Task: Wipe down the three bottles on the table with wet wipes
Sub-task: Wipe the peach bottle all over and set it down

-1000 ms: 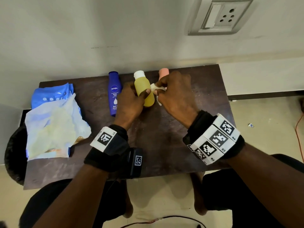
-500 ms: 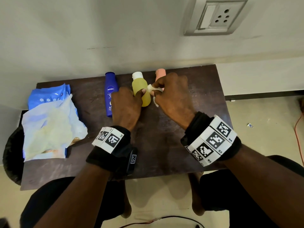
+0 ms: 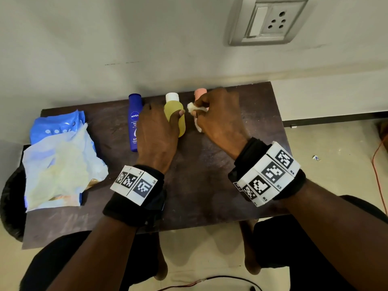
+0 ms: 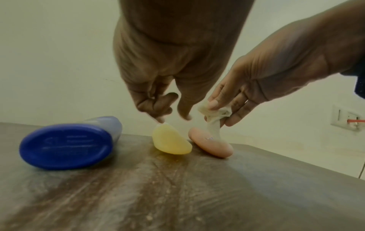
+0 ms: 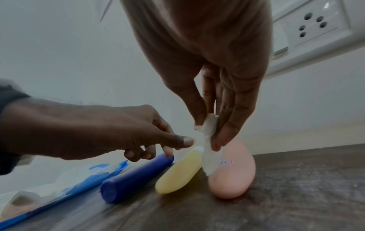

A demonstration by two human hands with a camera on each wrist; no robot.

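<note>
Three bottles lie side by side at the back of the dark table (image 3: 210,185): a blue Nivea bottle (image 3: 134,122), a yellow bottle (image 3: 175,116) with a white cap, and a pink bottle (image 3: 200,93). My right hand (image 3: 199,108) pinches a crumpled white wet wipe (image 5: 207,125) just above the pink bottle (image 5: 231,176), and the wipe's tail hangs against that bottle. My left hand (image 4: 171,112) hovers over the yellow bottle (image 4: 169,142) with loosely curled fingers, a fingertip at its top. It holds nothing. Its thumb points toward the wipe (image 4: 215,112).
A blue wet-wipe pack (image 3: 56,124) lies at the table's left end under a spread pale sheet (image 3: 58,169). A wall socket (image 3: 266,19) is above the table. A black object (image 3: 10,206) sits off the left edge, and a red cable (image 3: 378,164) lies on the floor at right.
My left hand has let go of the yellow bottle, which now lies on the table. My right hand has drawn the wipe off it, a little to the right.
</note>
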